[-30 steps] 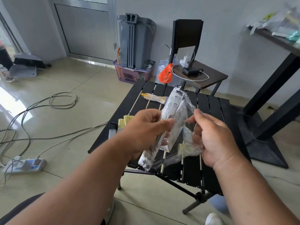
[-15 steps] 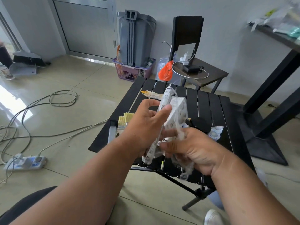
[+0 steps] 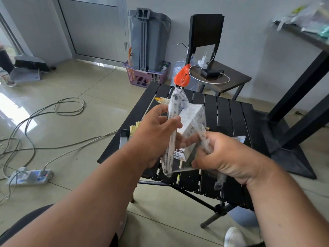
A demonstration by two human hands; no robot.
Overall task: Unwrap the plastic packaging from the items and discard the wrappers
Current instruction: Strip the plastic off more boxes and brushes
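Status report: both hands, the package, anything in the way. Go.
Left hand grips the white packet. Right hand grips clear plastic wrapper, wrapper not yet off. Nothing in the way over the black slatted table.

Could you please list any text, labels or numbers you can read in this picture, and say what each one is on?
None can be read for certain.
White box: label with a barcode strip near its lower end, print too blurred.
Long wrapped packet: dark printed marks, illegible.

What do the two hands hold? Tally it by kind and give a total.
Long printed packet, gripped by left hand: 1
White box: 1
Clear plastic wrapper, gripped by right hand: 1
Total: 3
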